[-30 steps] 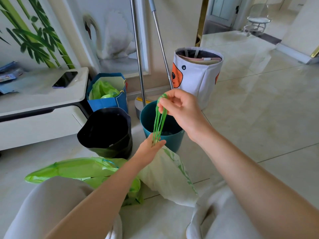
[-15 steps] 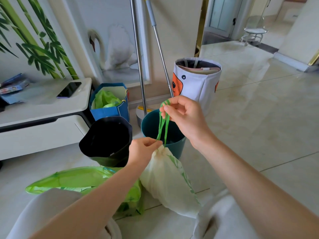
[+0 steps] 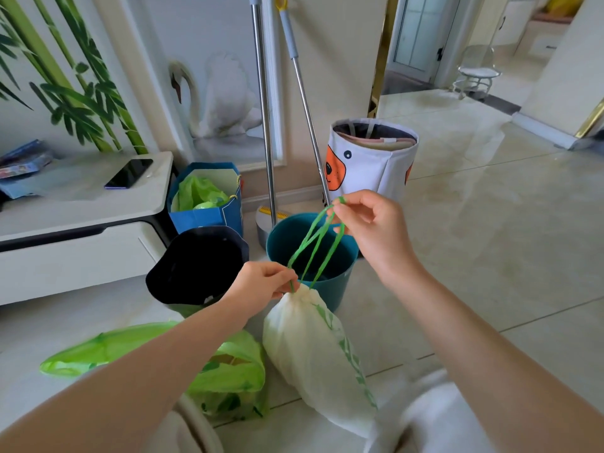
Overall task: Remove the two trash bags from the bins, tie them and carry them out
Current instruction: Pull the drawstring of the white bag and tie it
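Observation:
A white trash bag (image 3: 313, 351) with green print hangs cinched at its neck in front of me. Its green drawstring loops (image 3: 318, 243) run up to my right hand (image 3: 372, 230), which pinches their top ends. My left hand (image 3: 261, 284) pinches the strings right at the gathered neck. A green trash bag (image 3: 228, 374) lies on the floor at lower left, its mouth loose. Behind stand a teal bin (image 3: 340, 282) with no bag in it and a dark bin (image 3: 196, 266) with a black liner.
A blue paper bag (image 3: 209, 217) holding green plastic stands by the wall. Two mop handles (image 3: 264, 109) lean beside it. A white fabric basket (image 3: 376, 161) with an orange face stands at the back. A low white cabinet (image 3: 81, 223) with a phone (image 3: 129, 173) is on the left.
My right hand has spread the drawstring loops apart and shifted slightly right. My left hand now pinches at the bag's neck, and the bag's top is more tightly gathered.

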The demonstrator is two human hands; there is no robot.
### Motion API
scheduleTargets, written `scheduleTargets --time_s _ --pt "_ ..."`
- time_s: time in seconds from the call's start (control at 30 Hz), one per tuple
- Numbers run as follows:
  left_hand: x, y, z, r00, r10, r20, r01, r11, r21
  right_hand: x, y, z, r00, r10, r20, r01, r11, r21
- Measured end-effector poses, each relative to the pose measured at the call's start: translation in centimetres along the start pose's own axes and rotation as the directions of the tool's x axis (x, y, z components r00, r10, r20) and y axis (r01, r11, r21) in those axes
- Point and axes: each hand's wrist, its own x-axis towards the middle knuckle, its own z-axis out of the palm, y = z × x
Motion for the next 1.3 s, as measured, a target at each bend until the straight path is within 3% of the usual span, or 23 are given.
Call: scheduleTargets --time_s 0.1,0.23,0.33,0.47,0.6,0.7,0.87,1.0,1.13,1.3 --pt "0.5 -0.5 0.1 1.0 -0.02 -0.021 0.02 1.0 -0.014 -0.1 0.5 0.0 0.996 -0.085 -0.018 0.08 0.98 -0.182" --pt "1.5 -0.7 -0.1 0.998 0.037 -0.055 -0.031 0.992 0.122 -0.6 0.2 1.0 0.977 -0.205 0.055 0.212 0.948 -0.237" --pt "1.5 -0.1 0.3 0.988 0.102 0.117 -0.132 0.949 0.285 -0.6 0.1 1.6 0.981 -0.176 0.08 0.188 0.966 -0.179" --pt "1.2 0.2 0.8 0.93 0.076 0.361 -0.232 0.882 0.411 -0.4 0.2 2.0 0.979 -0.185 0.089 0.2 0.958 -0.204" --pt "0.6 -0.2 1.4 0.904 0.09 0.417 -0.283 0.858 0.429 0.0 0.6 2.3 0.973 -0.206 0.1 0.224 0.948 -0.228" --pt "0.5 -0.1 1.6 0.926 0.074 0.371 -0.224 0.897 0.381 0.3 1.1 2.8 0.967 -0.21 0.141 0.238 0.945 -0.223" --pt "0.5 -0.2 1.3 0.948 0.036 0.318 -0.143 0.937 0.319 1.3 2.6 3.0 0.971 -0.113 0.211 0.155 0.969 -0.195" --pt "0.6 -0.2 0.8 0.953 0.016 0.304 -0.086 0.972 0.218 1.7 4.3 2.6 0.96 0.081 0.267 0.016 0.939 -0.343" --pt "0.7 -0.4 0.2 0.962 -0.034 0.272 -0.011 0.987 0.162 0.4 5.7 2.4 0.815 0.273 0.511 0.123 0.78 -0.613" --pt "0.6 -0.6 -0.6 0.968 -0.074 0.24 0.046 0.992 0.12 -0.6 6.2 2.3 0.715 0.343 0.609 0.23 0.707 -0.669"
